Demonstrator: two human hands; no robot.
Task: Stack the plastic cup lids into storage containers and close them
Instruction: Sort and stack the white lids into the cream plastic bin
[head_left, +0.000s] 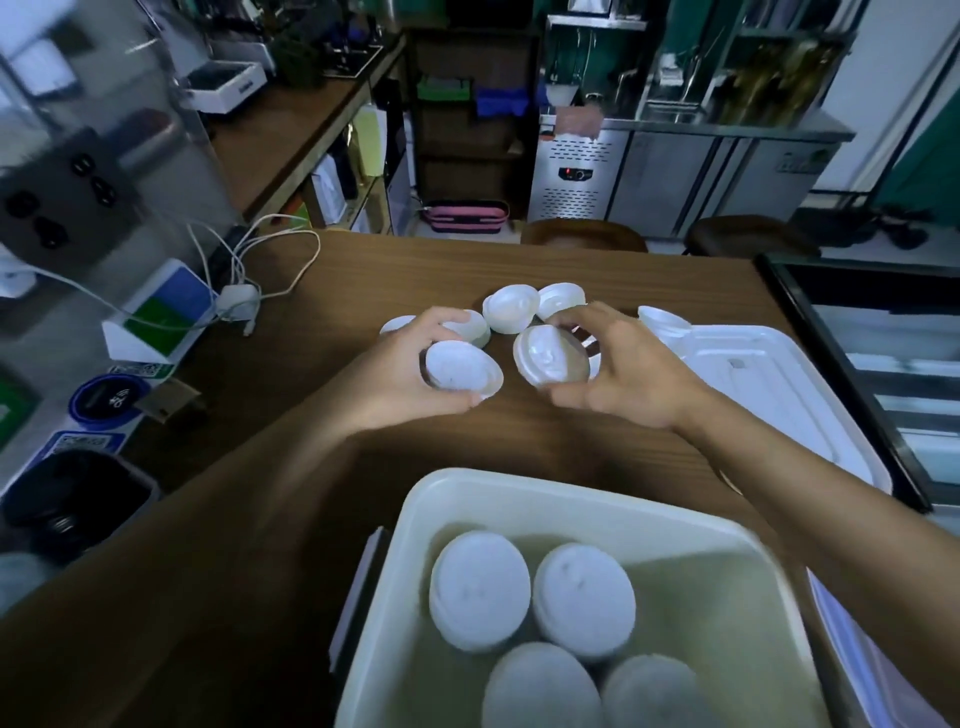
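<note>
— Where are my lids?
— Your left grip (415, 364) curls round one lid (462, 366), and your right grip (623, 369) curls round a second lid (550, 356), just beside the loose lids (509, 309) on the desk (363, 270).
— And next?
— Nest each one squarely on a stack (478, 587) in the container (519, 493).

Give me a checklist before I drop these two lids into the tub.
1. Left hand grips a white round plastic lid: ok.
2. Right hand grips a second white lid: ok.
3. Cream rectangular storage tub open, four lid stacks inside: ok.
4. Tub's flat white cover lies aside on the right: ok.
5. Both oriented to nest: cannot tell.
6. Brown wooden table cleared of loose lids: not ok.
</note>
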